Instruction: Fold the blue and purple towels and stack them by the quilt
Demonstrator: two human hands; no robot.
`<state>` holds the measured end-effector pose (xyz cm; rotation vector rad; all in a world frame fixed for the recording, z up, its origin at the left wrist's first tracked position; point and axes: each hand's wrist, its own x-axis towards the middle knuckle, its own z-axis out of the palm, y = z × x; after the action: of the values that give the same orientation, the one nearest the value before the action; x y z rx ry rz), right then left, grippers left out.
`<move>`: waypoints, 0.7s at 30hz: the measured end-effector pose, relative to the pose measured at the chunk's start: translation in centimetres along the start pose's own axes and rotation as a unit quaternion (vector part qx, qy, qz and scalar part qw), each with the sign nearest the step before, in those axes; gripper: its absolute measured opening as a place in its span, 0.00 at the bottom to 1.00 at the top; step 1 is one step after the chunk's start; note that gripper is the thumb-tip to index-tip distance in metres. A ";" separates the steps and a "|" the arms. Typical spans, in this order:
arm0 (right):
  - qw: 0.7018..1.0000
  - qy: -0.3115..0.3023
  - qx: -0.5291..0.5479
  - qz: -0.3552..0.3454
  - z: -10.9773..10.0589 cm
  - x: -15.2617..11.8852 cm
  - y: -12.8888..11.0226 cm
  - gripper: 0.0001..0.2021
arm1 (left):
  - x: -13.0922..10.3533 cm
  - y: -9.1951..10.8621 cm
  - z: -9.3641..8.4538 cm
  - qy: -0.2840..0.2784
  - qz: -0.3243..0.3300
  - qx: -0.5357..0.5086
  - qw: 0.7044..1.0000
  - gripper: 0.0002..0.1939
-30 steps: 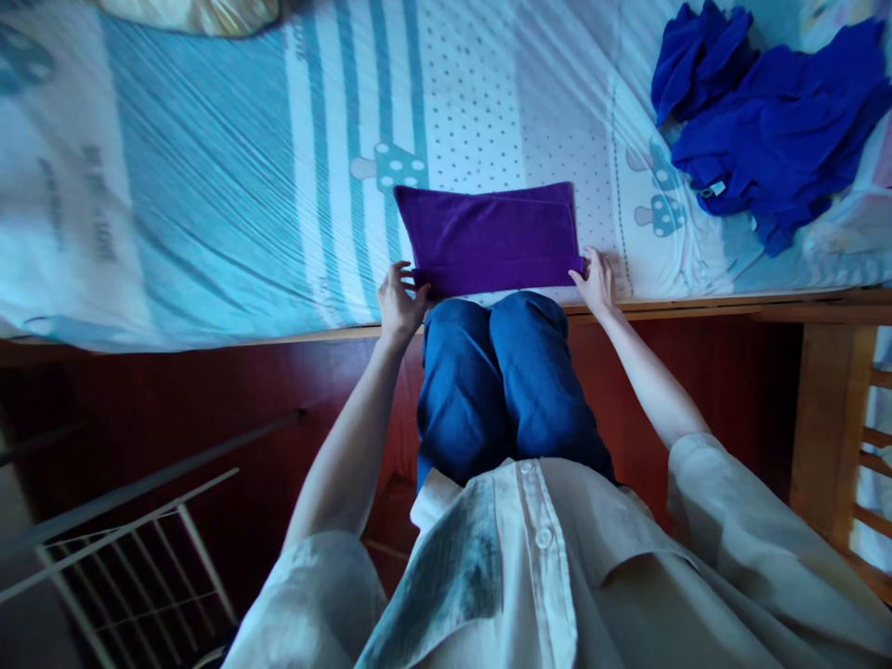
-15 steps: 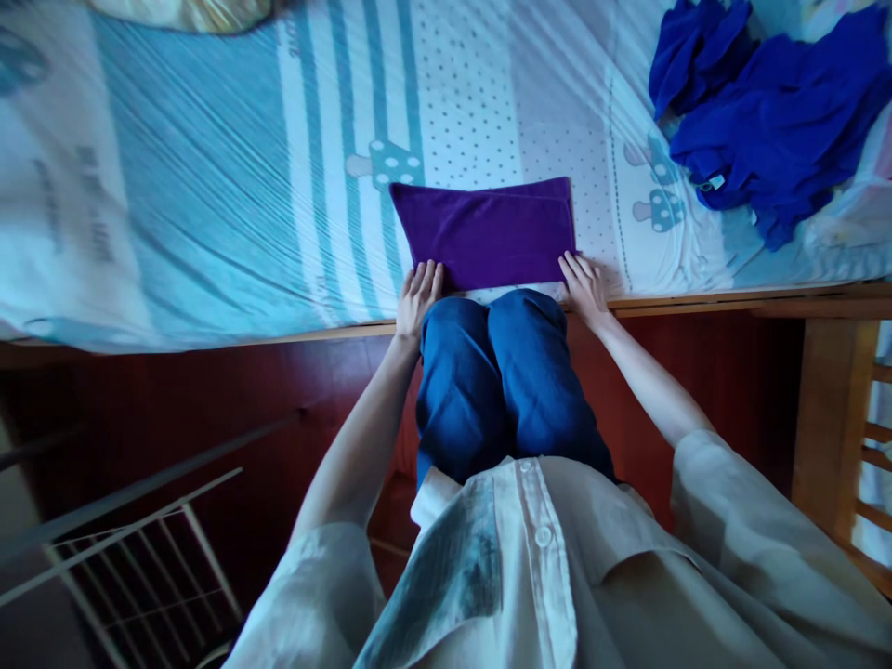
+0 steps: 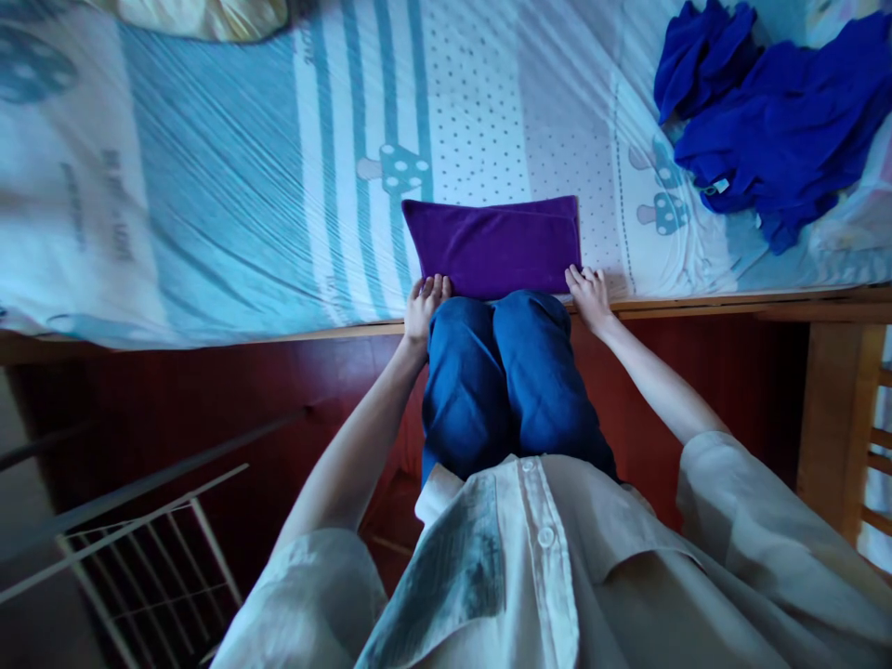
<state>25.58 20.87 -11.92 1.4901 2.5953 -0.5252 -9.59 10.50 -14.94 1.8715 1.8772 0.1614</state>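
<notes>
A purple cloth [image 3: 498,246], folded into a flat rectangle, lies on the bed near its front edge, just beyond the knees. My left hand [image 3: 427,305] has its fingertips closed on the cloth's near left corner. At the near right corner, the bent fingers of my right hand [image 3: 589,293] pinch the cloth's edge. A slanting fold line runs across the upper part of the cloth, and its far left corner sticks out to a point.
Crumpled blue fabric [image 3: 780,130] with a small tag lies at the right of the patterned bedsheet [image 3: 223,186]. A pale yellow item [image 3: 209,17] is at the top left. Below left stands a white wire rack [image 3: 150,567]; a wooden post [image 3: 836,418] is at the right.
The purple cloth's near edge has come closer to my knees. The fingers of both hands have curled in at its near corners. The whole view has shifted slightly.
</notes>
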 end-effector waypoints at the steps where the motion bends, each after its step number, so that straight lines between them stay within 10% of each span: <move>1: 1.000 0.009 0.016 -0.004 0.2 -0.5 0.0 0.26 | -0.3 0.0 -0.1 0.000 0.003 -0.003 1.000 0.29; 21: 0.933 0.108 0.334 0.081 1.2 5.0 5.5 0.24 | 2.8 -1.1 -3.6 0.132 -0.182 -0.183 0.957 0.18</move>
<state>27.59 27.04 -15.65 2.0212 2.5342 -1.3998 -11.91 14.00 -12.94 1.2837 2.1557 0.6153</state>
